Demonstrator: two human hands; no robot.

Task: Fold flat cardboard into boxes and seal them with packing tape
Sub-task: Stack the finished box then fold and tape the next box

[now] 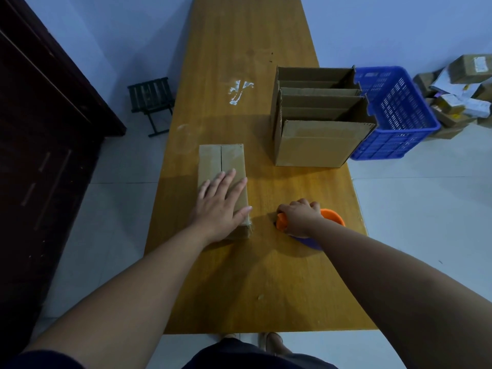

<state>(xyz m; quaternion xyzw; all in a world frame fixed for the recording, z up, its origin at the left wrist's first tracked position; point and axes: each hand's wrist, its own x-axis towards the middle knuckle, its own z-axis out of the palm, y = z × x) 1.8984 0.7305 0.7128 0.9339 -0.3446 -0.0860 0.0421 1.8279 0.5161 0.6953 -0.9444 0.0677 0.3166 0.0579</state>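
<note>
A closed brown cardboard box (221, 161) lies on the wooden table (239, 275), its two top flaps meeting along a centre seam. My left hand (221, 203) rests flat on the near half of its top, fingers straight and spread. To the right, my right hand (299, 215) grips an orange tape dispenser (332, 215) that sits on the table, with a purple part showing under my wrist. Two open-topped cardboard boxes (316, 145) stand one behind the other at the table's right side, their flaps up.
A blue plastic crate (394, 123) stands off the table's right edge on the floor. A heap of parcels (463, 94) lies at the far right. A small dark stool (151, 102) and a dark cabinet (40, 129) stand left. White residue (239, 90) marks the tabletop.
</note>
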